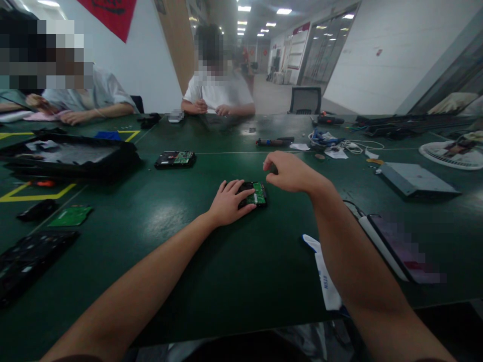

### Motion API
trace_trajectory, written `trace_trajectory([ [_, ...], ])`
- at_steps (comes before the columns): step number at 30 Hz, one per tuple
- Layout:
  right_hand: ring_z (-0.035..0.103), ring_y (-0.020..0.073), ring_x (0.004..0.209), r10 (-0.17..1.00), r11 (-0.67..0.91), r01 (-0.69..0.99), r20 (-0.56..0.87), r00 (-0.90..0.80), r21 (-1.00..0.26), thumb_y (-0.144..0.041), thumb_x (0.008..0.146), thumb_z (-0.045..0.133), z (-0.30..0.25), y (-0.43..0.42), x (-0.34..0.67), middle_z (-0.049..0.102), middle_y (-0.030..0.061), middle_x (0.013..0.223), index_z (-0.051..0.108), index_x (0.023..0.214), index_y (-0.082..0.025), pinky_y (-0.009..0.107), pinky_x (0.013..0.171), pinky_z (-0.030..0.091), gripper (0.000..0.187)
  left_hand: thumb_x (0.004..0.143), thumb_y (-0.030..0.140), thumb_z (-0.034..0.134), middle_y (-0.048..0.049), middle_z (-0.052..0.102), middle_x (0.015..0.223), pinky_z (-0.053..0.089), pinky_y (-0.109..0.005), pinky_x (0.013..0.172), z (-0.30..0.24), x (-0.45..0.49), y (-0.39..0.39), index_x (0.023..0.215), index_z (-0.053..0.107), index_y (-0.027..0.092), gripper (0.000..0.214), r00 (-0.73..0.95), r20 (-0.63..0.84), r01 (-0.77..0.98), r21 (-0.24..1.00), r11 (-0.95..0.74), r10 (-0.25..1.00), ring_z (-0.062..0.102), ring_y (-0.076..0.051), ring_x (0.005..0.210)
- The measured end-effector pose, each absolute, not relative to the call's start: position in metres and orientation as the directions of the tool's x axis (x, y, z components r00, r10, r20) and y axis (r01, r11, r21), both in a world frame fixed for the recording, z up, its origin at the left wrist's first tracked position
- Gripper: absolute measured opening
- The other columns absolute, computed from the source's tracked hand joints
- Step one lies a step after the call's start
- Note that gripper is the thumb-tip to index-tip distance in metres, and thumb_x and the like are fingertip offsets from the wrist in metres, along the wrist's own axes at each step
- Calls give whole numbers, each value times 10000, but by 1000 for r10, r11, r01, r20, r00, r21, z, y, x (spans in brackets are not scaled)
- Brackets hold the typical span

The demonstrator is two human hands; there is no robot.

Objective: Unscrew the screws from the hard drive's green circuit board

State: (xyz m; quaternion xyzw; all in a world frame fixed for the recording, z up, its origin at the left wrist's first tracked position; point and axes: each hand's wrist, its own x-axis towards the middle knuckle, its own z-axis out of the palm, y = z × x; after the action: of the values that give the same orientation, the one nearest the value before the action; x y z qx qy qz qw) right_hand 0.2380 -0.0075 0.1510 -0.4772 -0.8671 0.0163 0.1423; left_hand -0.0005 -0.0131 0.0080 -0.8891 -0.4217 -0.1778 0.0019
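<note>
A hard drive (259, 194) with a green circuit board on its upper face lies on the table in front of me. Across its left part rests my left hand (229, 202), fingers spread over the top and thumb along the near side, holding it against the table. Just right of the drive and above it, my right hand (289, 171) hovers with bent wrist and curled fingers. What it holds, if anything, is hidden. Farther left sits a second hard drive (175, 159), board side up.
A black tray (124, 160), a loose green circuit board (71, 215) and a black part (33, 259) are on my left. To the right are a white glove (327, 281), a tablet-like device (400, 246), a metal box (417, 179) and cables (350, 146). Two people sit opposite.
</note>
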Motion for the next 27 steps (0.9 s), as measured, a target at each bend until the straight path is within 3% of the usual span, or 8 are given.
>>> trace_trajectory([
  [8,676,264,936,848,514,841,243,-470,-166,-257,926,598,151,-7,237,761,106,1019,676,979,-190,376,828,473,116,1012,673,526,-108,440,1645,232,-663,1264,8,0,-14,1505,594,339,599,581,318,754,136,-642,749,394,-373,1521],
  [15,679,247,977,805,590,777,221,-550,-217,-161,828,624,152,-7,240,759,97,1083,683,1007,-184,348,870,481,189,1010,674,527,-102,430,1656,222,-665,1268,9,-1,-14,1507,592,339,603,578,311,755,147,-640,754,386,-380,1525],
  [22,675,249,949,839,534,826,238,-490,-181,-276,932,611,154,-9,238,761,91,1031,676,980,-204,357,854,466,108,1006,674,533,-82,435,1656,219,-661,1272,10,-1,-14,1501,595,352,594,571,315,753,166,-637,758,384,-371,1528],
  [27,666,243,996,833,548,810,222,-507,-207,-168,865,609,153,-10,237,745,98,1121,653,1037,-197,346,876,478,180,1006,666,540,-72,436,1657,208,-664,1275,10,-2,-14,1506,588,358,589,574,315,745,181,-642,756,366,-371,1537],
])
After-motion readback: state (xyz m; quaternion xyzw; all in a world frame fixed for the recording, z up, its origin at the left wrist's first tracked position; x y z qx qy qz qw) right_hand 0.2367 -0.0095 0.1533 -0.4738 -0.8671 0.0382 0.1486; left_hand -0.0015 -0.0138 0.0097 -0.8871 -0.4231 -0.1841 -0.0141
